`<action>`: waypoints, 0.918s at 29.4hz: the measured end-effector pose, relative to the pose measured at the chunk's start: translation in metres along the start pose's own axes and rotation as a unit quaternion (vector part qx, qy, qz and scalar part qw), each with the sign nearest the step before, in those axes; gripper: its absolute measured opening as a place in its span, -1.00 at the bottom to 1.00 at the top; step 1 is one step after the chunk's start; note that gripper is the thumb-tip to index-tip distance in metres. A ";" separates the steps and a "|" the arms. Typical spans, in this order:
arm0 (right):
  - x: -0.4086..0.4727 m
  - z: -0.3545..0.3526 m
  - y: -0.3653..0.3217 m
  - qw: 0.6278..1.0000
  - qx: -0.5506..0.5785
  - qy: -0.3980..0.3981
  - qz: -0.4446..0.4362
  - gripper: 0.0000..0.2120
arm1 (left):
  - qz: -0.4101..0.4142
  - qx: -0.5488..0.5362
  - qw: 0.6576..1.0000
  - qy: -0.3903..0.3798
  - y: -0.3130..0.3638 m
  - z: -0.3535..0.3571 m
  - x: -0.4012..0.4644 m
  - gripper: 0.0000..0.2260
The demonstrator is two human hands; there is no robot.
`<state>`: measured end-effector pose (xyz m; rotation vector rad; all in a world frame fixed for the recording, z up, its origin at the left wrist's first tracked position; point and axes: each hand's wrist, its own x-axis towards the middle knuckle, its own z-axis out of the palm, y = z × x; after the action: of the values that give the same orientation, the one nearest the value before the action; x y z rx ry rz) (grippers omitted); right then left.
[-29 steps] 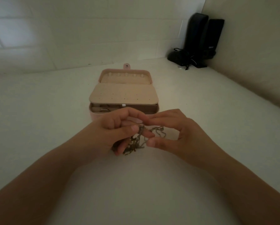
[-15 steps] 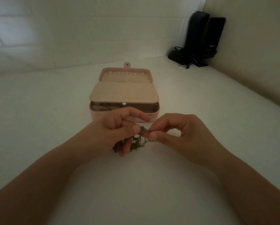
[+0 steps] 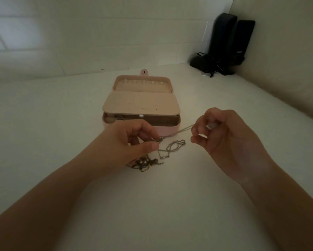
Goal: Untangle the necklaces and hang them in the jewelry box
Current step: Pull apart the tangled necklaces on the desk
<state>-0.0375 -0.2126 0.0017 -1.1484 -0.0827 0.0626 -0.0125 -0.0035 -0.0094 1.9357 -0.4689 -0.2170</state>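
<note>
A pink jewelry box stands open on the white counter, with a row of small hooks in its raised lid and a flat insert panel over the base. Just in front of it my left hand pinches a knot of chains between thumb and fingers. My right hand grips a thin silver chain that runs taut between the two hands. A loose silver loop hangs down onto the counter. A dark bronze tangled necklace lies under my left hand, partly hidden by it.
Two black speakers with a bundle of cable stand in the far right corner against the wall. A tiled wall runs behind the counter. The white counter stretches wide around the box.
My right hand has moved right and slightly up, away from the left, drawing the silver chain out taut. A silver loop has dropped free of the bunch onto the counter.
</note>
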 end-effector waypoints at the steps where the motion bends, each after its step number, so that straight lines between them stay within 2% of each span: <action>1: 0.000 0.000 -0.001 1.000 0.017 0.008 0.002 -0.81 | 0.003 0.018 1.000 0.004 -0.001 0.000 0.000 -0.89; 6: 0.002 -0.001 -0.005 0.995 0.091 0.041 0.028 -0.79 | -0.004 0.008 1.000 -0.005 -0.001 0.000 0.000 -0.91; 12: 0.002 -0.001 -0.007 0.992 0.116 0.032 0.035 -0.80 | 0.022 -0.028 0.999 0.011 0.000 -0.003 0.000 -0.90; 16: -0.001 -0.003 -0.009 0.996 0.077 0.021 0.040 -0.80 | 0.045 -0.001 0.999 0.027 0.000 -0.003 0.000 -0.90; 19: -0.003 -0.003 -0.011 0.998 0.041 0.018 0.040 -0.84 | 0.063 0.059 0.996 0.001 -0.001 -0.002 -0.003 -0.75; 23: -0.005 0.000 -0.010 0.999 0.015 0.003 0.049 -0.85 | 0.090 0.139 0.986 -0.005 -0.004 0.001 -0.002 -0.89; 27: -0.005 0.002 -0.010 0.998 0.013 0.005 0.055 -0.87 | 0.084 0.099 0.992 0.012 -0.004 0.000 -0.003 -0.90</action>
<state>-0.0425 -0.2153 0.0110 -1.1272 -0.0087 0.1551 -0.0140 -0.0007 -0.0128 2.0754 -0.6541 -0.0402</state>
